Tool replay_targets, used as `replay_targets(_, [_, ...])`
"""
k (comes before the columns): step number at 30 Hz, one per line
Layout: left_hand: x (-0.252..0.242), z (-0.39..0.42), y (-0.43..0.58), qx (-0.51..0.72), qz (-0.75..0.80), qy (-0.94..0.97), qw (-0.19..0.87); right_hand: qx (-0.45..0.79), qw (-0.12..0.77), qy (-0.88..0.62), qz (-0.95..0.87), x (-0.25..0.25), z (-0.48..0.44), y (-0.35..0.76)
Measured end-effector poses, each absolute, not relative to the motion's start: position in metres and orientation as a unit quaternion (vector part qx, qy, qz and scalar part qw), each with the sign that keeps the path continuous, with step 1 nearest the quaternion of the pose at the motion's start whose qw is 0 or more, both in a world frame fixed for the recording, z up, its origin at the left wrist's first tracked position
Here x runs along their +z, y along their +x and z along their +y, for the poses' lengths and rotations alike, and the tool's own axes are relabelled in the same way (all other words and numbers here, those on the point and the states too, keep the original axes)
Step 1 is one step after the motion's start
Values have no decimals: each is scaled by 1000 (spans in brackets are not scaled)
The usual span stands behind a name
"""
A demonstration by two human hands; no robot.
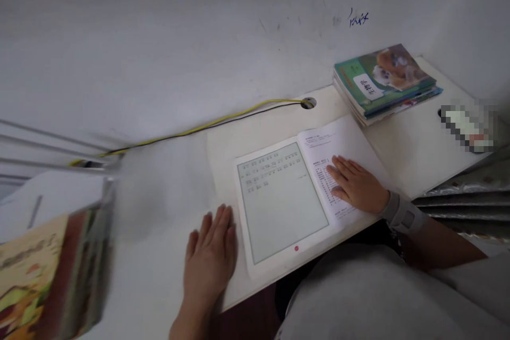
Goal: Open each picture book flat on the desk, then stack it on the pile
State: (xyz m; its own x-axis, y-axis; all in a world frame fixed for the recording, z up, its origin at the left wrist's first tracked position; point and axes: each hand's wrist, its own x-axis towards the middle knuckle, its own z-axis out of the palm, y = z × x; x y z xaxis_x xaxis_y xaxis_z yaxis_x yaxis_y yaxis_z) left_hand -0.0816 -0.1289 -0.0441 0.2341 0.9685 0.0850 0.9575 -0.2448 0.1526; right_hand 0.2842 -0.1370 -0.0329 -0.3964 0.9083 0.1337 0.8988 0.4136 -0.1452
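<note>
An open book (287,223) lies on the white desk (159,255), its left page tinted pale green inside a dark border with a few lines of print at the top. My right hand (358,186) rests flat on the white right page, fingers stretched out and covering part of the text. A grey band (400,212) circles that wrist. Just left of the book, my left hand (211,252) lies palm down on the desk with its fingers extended, holding nothing. Both hands are open.
At the back right sits a stack of books (386,79), near a pixelated object (468,127). More books (51,276) stand at the left, blurred. A yellow cable (223,119) runs along the wall into a round desk hole (308,103). Metal bars (51,141) show at far left.
</note>
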Motion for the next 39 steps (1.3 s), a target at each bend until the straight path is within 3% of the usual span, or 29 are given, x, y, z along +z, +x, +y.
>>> replay_targets(11, [-24, -126, -58, 176, 590, 787, 32, 16, 126, -516, -847, -42, -140, 293])
replay_targets(19, [-34, -134, -65, 102, 592, 793, 96, -14, 127, -512, -849, -42, -142, 280])
replay_targets(39, [-60, -128, -87, 182, 623, 757, 71, 12, 97, -528, -844, -34, -140, 264])
